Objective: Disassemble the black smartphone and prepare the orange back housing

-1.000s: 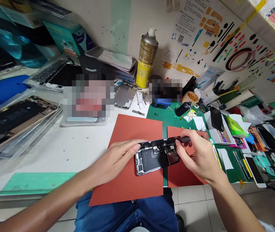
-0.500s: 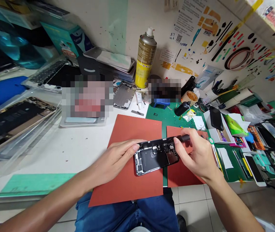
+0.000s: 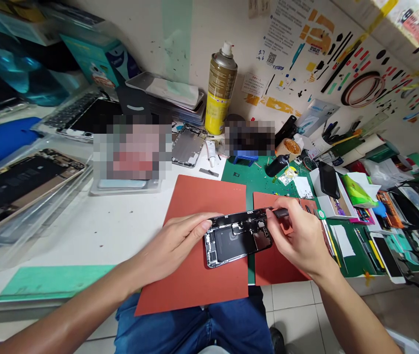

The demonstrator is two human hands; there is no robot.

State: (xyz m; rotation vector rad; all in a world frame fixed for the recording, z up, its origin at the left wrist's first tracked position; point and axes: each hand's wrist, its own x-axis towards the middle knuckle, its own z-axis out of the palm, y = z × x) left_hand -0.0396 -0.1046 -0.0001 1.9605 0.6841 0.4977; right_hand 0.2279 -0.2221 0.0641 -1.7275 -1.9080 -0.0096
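An opened smartphone (image 3: 237,241) is held tilted above the left red-brown mat, its dark battery and inner parts facing up. Along its far edge a dark screen panel (image 3: 239,220) stands raised, seen almost edge-on. My left hand (image 3: 180,241) grips the left end, thumb and fingers closed at the panel's corner. At the far right corner, my right hand (image 3: 298,231) is closed, its thumb tip by the panel's end. Between its thumb and curled index finger shows a small dark object (image 3: 282,213); its kind is unclear, and the fingers partly cover it.
Two red-brown mats (image 3: 194,285) lie on the bench. Behind stand a yellow spray can (image 3: 220,93) and a black bottle (image 3: 278,165). Phone parts in clear trays (image 3: 84,169) fill the left. Rightward lie pens, tools, an open white box (image 3: 342,209) and a white phone (image 3: 388,258).
My right thumb and fingers have shifted slightly at the phone's far right corner, with the dark object between them. My left hand and the phone hold nearly still.
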